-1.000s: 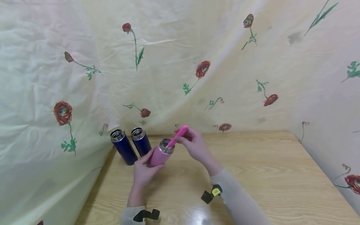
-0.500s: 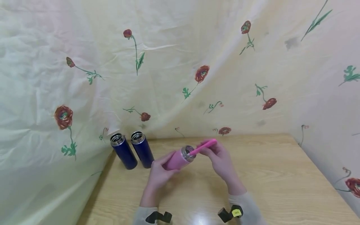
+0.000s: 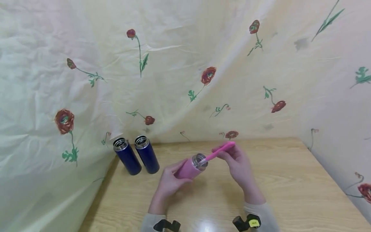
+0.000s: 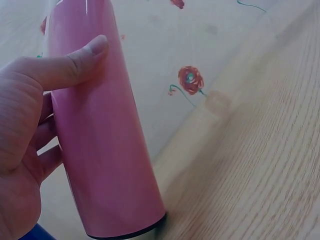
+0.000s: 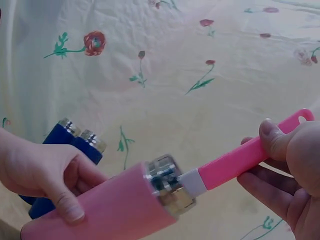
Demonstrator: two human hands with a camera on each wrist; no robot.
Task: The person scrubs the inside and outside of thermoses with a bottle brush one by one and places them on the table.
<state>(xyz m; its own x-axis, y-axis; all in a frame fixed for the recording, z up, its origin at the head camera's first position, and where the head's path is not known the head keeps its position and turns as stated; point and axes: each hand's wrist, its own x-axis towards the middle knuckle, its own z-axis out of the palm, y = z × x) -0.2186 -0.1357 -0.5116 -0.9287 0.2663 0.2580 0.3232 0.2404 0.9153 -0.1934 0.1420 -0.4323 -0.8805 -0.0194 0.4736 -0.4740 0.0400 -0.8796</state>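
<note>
My left hand [image 3: 169, 184] grips a pink insulated bottle [image 3: 187, 169] round its body, thumb across the near side. The bottle has no lid and tilts with its steel mouth to the right. In my right hand [image 3: 240, 166] is the pink handle of a bottle brush [image 3: 217, 154], pinched between thumb and fingers. The right wrist view shows the brush's white neck [image 5: 194, 183] entering the mouth of the bottle [image 5: 120, 205]; its head is hidden inside. In the left wrist view the bottle's dark base [image 4: 131, 234] shows near the wooden table.
Two dark blue lidless bottles, one further left [image 3: 127, 158] and one beside it [image 3: 147, 156], stand at the table's back left. A flowered cloth [image 3: 174, 64] hangs behind and at the sides of the wooden table [image 3: 290, 180].
Both hands have moved right and toward me with the bottle and brush. The bottle leans further right, and more of the brush, including its white neck, shows outside the mouth.
</note>
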